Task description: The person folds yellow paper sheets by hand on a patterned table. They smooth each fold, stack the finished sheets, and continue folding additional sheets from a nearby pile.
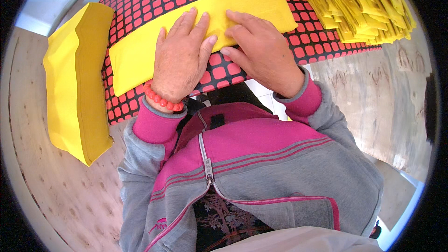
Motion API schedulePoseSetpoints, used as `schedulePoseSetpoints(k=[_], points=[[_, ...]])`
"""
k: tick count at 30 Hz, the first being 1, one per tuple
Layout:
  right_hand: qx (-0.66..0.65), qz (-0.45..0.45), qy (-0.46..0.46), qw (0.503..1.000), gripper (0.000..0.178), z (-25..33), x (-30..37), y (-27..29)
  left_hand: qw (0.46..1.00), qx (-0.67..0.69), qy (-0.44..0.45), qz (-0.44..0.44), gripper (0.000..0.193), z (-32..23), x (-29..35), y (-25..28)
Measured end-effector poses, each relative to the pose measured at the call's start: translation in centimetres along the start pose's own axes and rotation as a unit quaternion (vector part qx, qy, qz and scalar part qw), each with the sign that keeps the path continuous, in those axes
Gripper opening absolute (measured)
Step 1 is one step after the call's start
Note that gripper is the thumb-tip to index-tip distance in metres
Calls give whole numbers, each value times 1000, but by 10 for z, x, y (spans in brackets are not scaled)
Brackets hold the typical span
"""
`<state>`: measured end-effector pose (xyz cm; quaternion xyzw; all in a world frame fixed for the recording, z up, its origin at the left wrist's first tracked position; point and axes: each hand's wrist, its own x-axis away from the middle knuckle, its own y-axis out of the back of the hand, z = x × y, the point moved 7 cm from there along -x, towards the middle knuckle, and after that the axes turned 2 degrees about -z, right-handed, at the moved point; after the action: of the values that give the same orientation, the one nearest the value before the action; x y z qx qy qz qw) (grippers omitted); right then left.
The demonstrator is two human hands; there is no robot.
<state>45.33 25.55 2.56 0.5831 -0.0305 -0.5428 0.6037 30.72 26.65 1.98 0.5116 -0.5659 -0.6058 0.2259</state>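
Observation:
A long folded strip of yellow fabric (261,7) lies flat across a red-and-black checked cloth in front of me. My left hand (182,56) rests on its middle, palm down, fingers stretched out and slightly spread. Just to the right, my right hand (261,46) has its fingertips on the same strip, the fingers bent and apart, the thumb at the near edge. A small crease shows in the fabric between the two hands. Neither hand grips anything that I can see. A red bead bracelet (161,99) circles my left wrist.
Another folded yellow fabric piece (70,84) lies at the left, partly over the wooden tabletop (70,182). A thick stack of folded yellow pieces (359,9) sits at the far right. The checked cloth (140,2) covers the middle work area; more wooden surface (392,93) extends right.

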Motion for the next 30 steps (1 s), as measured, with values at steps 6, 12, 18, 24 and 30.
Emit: schedulePoseSetpoints(k=[6, 12, 18, 24, 30], points=[[-53, 82, -36, 995, 34, -2, 16, 10, 1000, -25, 4, 0, 52, -3, 1, -2], [141, -22, -45, 989, 41, -23, 26, 38, 998, -55, -5, 13, 56, -4, 4, -5], [164, -14, -82, 983, 37, -29, 40, 50, 999, -50, -9, 5, 56, -3, 4, -6], [184, 8, -107, 977, 36, -33, 36, 51, 1000, -22, -11, -1, 56, -1, 4, -7], [186, 10, -106, 977, 38, -33, 36, 51, 999, -37, -22, -6, 56, -1, 4, -9]])
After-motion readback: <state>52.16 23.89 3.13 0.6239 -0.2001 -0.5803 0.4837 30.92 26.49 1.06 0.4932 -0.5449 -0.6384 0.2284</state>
